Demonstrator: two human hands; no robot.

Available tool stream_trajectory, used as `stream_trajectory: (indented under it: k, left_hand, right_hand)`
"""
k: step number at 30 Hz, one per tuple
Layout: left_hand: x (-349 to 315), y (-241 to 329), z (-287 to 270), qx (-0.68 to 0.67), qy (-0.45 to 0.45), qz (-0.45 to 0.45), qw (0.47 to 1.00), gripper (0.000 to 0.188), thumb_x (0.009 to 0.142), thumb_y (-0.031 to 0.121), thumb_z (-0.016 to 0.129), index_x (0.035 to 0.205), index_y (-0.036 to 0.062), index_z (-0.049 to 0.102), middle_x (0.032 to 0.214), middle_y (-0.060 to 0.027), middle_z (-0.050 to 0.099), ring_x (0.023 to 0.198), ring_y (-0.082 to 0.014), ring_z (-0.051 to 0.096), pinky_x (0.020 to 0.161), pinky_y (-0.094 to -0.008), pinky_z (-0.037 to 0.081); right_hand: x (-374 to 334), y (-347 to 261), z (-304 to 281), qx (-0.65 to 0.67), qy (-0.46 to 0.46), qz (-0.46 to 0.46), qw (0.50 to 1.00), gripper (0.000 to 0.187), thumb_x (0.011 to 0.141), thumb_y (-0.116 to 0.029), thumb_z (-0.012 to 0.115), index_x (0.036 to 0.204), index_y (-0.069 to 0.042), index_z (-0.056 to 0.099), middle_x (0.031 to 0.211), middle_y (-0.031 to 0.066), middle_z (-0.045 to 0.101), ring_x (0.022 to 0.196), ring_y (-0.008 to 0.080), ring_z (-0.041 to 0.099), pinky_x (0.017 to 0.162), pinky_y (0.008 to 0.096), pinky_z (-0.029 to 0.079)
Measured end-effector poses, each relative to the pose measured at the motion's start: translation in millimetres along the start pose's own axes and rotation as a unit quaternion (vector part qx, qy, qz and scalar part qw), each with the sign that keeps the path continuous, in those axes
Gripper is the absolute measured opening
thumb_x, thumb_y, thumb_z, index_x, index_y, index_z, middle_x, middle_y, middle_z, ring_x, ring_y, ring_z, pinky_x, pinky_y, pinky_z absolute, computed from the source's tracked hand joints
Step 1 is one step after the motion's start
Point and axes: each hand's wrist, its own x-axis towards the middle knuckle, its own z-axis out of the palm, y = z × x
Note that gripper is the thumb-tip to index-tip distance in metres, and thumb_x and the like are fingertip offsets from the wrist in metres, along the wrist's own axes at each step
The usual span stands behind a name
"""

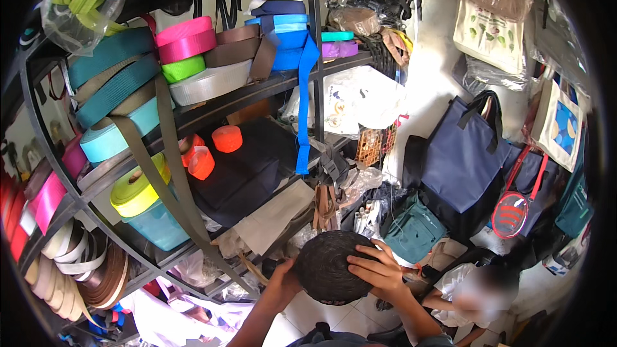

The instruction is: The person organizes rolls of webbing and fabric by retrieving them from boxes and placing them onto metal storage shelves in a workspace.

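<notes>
Between my hands is a large round black roll (331, 266), wound in fine ridged rings, like coiled tape or zipper chain; its exact kind is hard to make out. My left hand (283, 281) grips its left edge, with most of the fingers hidden behind it. Across its right side, the bent fingers of my right hand (380, 271) press on the top and edge. The roll is held up above the tiled floor (321, 318), in front of the shelves.
A black metal shelf rack (71, 186) on the left carries webbing rolls, including teal (116, 58), pink (186, 42) and blue (289, 54). Small orange rolls (227, 139) lie lower. Bags, including a navy tote (463, 154), hang on the right. Another person (472, 292) sits at lower right.
</notes>
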Motion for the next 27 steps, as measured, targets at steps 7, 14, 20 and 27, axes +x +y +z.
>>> stream_trajectory:
  k: [7, 14, 20, 27]
  left_hand:
    - [-3, 19, 2, 0.109, 0.001, -0.055, 0.993, 0.049, 0.088, 0.037, 0.053, 0.125, 0.0057, 0.047, 0.111, -0.0108, 0.061, 0.104, -0.0224, 0.058, 0.089, -0.0383, 0.047]
    - [11, 44, 49, 0.108, 0.02, -0.038, 0.993, 0.054, 0.078, 0.023, 0.069, 0.124, 0.0041, 0.047, 0.118, -0.0082, 0.057, 0.107, -0.0211, 0.057, 0.091, -0.0368, 0.047]
    - [57, 57, 97, 0.095, 0.021, 0.016, 0.995, 0.056, 0.078, 0.022, 0.068, 0.126, 0.0062, 0.044, 0.119, -0.0102, 0.055, 0.107, -0.0217, 0.056, 0.088, -0.0387, 0.049]
    - [123, 90, 158, 0.178, -0.046, 0.041, 0.982, 0.052, 0.074, 0.015, 0.071, 0.12, 0.0033, 0.049, 0.109, -0.01, 0.06, 0.099, -0.0198, 0.059, 0.083, -0.0337, 0.051]
  right_hand:
    - [-6, -21, -7, 0.009, -0.024, -0.052, 0.998, 0.034, 0.062, -0.002, 0.066, 0.096, -0.006, 0.069, 0.109, 0.0062, 0.064, 0.11, 0.0311, 0.055, 0.099, 0.0522, 0.037]
    - [-11, -6, 2, 0.138, 0.072, 0.151, 0.976, 0.056, 0.071, -0.005, 0.07, 0.124, -0.005, 0.05, 0.134, 0.0196, 0.043, 0.127, 0.0369, 0.038, 0.105, 0.0469, 0.029]
    - [5, 40, -20, 0.715, 0.169, 0.402, 0.547, 0.06, 0.089, -0.038, 0.051, 0.134, -0.002, 0.035, 0.135, 0.0125, 0.042, 0.127, 0.0275, 0.039, 0.106, 0.042, 0.028]
    - [96, 165, -76, 0.636, 0.046, 0.28, 0.717, 0.057, 0.097, -0.044, 0.029, 0.127, 0.001, 0.045, 0.135, 0.0161, 0.043, 0.127, 0.0249, 0.038, 0.106, 0.0399, 0.028]
